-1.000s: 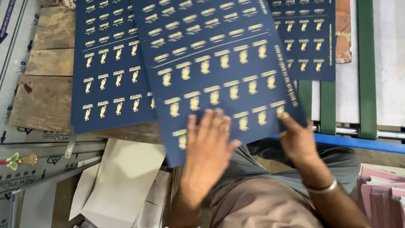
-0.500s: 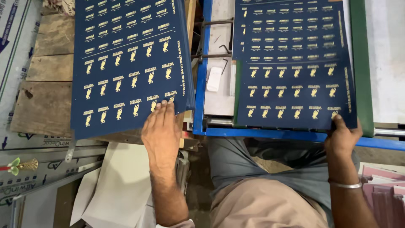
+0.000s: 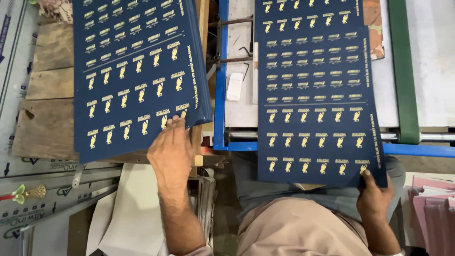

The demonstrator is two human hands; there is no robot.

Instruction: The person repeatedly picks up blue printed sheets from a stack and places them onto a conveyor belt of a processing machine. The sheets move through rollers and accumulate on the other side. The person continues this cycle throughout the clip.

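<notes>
1. Wooden planks [image 3: 47, 71] carry a stack of dark blue printed sheets [image 3: 137, 71], its top cut off by the frame.
2. Rows of gold emblems cover each sheet.
3. Left hand [image 3: 171, 150] lies flat, fingers spread, on the stack's near edge.
4. Right hand [image 3: 374, 195] pinches the single blue sheet's [image 3: 315, 90] near corner over the blue-framed machine bed [image 3: 220, 95]; fingers underneath hidden.

On your far left lie wooden planks [image 3: 45, 90], with a printed white board [image 3: 12, 57] at the left edge beside them. Near you on the left sit pale card sheets [image 3: 128, 208] and a small gold trinket with green petals [image 3: 28, 193]. Between the two sides runs a blue metal frame [image 3: 220, 95], and a small white block [image 3: 234, 86] rests just right of it. A green belt [image 3: 403, 71] stands far right, pink paper sheets [image 3: 433, 199] near right.
</notes>
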